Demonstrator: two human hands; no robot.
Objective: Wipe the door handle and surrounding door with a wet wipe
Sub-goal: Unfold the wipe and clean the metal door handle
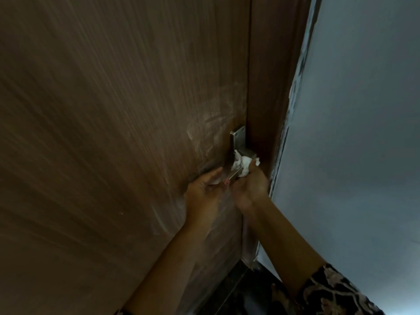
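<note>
A brown wooden door (118,114) fills the left and middle of the view, with pale wet smears around the handle. The silver door handle (238,138) has a rectangular plate near the door's right edge; its lever runs down-left. My right hand (248,185) holds a crumpled white wet wipe (243,163) pressed on the lever close to the plate. My left hand (204,188) grips the free end of the lever, fingers curled under it. The lever's middle is partly hidden by the wipe and my fingers.
The brown door frame (272,87) runs beside the door's right edge. A grey-blue wall (352,133) takes up the right side. Dark floor (245,287) shows at the bottom, and a patterned sleeve (336,292) covers my right forearm.
</note>
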